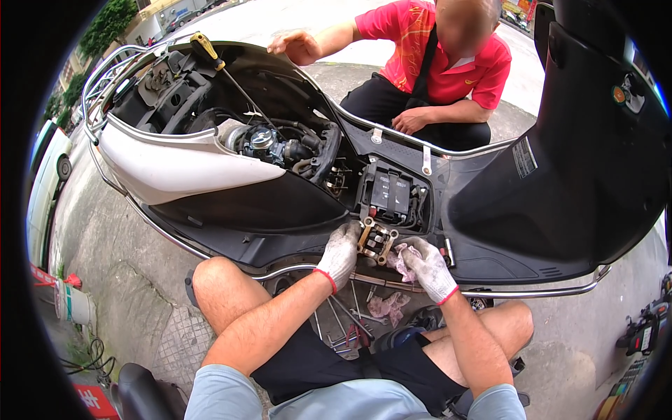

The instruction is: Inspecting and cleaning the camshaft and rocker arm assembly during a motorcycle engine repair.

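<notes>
My left hand [340,255], in a white work glove with a red cuff, is closed on the left edge of a metal rocker arm assembly [378,241], a small frame with round bosses at its corners. My right hand [429,267], gloved alike, grips a crumpled pinkish rag [402,262] just right of the part. Both hands are over the near edge of a scooter's black footboard [483,259]. Beyond them a black battery [392,192] sits in the uncovered floor compartment. The fingertips of my left hand are partly hidden.
The scooter's opened body shows a carburetor [263,142]; a long screwdriver with a yellow handle [205,50] leans there. Wrenches and pliers [360,334] lie on the ground between my legs beside another rag [388,306]. Across the scooter a person in a red shirt [448,80] crouches, one hand raised.
</notes>
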`<control>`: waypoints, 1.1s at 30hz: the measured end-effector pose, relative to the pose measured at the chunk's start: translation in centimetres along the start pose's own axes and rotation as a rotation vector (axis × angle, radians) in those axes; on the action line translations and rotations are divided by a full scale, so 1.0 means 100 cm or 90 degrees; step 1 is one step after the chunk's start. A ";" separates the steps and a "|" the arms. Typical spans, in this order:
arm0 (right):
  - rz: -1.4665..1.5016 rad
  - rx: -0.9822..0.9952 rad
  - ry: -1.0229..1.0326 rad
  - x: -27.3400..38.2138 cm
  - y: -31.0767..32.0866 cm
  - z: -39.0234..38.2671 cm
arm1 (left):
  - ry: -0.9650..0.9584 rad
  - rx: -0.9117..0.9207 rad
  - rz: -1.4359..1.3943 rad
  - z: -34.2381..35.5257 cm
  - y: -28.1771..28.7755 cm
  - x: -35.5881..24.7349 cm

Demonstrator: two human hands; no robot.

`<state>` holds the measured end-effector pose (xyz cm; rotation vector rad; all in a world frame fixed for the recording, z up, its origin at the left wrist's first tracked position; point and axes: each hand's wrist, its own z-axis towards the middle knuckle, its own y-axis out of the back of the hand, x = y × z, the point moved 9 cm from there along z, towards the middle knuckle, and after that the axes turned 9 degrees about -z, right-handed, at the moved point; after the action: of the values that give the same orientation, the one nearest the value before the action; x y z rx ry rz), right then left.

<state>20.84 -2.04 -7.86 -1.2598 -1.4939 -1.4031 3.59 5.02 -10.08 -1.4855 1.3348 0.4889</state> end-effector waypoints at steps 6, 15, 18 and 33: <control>0.140 -0.089 0.001 0.002 0.018 0.004 | -0.025 -0.032 0.000 0.009 0.009 0.008; -0.484 -0.042 0.340 0.115 -0.011 0.006 | -0.058 0.007 0.165 0.013 0.013 0.008; -0.622 -0.018 0.342 0.119 -0.027 0.013 | -0.149 0.012 0.336 0.010 0.009 0.000; -0.617 -0.087 0.291 0.098 -0.015 0.022 | -0.204 0.005 0.347 0.019 0.015 0.005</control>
<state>17.10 1.95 0.65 -0.1628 -1.7467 -2.2301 3.02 6.62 -11.85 -0.9673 1.4667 1.0219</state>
